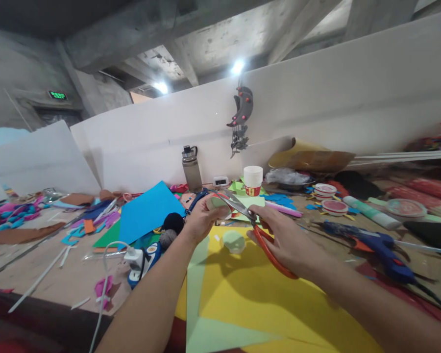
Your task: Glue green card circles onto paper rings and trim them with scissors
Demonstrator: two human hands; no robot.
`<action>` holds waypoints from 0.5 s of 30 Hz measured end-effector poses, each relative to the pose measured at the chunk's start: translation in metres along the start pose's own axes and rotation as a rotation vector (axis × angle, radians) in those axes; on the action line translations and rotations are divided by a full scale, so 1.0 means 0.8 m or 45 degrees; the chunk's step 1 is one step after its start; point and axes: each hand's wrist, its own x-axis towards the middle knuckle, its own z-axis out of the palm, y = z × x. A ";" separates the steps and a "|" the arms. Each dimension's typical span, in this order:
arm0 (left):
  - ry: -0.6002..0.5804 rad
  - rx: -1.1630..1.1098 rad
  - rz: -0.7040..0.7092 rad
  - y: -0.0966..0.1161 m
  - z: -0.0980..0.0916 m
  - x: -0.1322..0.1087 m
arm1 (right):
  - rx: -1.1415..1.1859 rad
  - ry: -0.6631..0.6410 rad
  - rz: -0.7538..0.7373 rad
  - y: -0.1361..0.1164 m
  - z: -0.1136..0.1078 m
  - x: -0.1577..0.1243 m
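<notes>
My right hand [284, 240] grips red-handled scissors [268, 247], whose steel blades [237, 205] point up and left. My left hand [202, 218] holds a small round pale-green piece with a red edge [217, 203] right at the blades. Below the hands lies a cut pale-green disc [233, 241] on a big yellow sheet [264, 299]. A light-green sheet [196, 289] overlaps the yellow one on its left side.
A blue glue gun [380, 247] lies at the right. A grey bottle [191, 169], a white paper cup [253, 180] and a blue sheet [147, 211] sit behind. A white charger with cable [132, 255], foam scraps and white strips litter the left.
</notes>
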 end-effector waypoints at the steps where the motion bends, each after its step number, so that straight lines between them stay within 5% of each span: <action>1: -0.006 -0.007 0.007 -0.001 0.000 0.000 | -0.002 0.003 -0.008 -0.001 0.000 0.000; 15: -0.031 -0.076 -0.039 -0.008 0.005 -0.004 | -0.036 -0.003 -0.035 -0.003 0.002 -0.002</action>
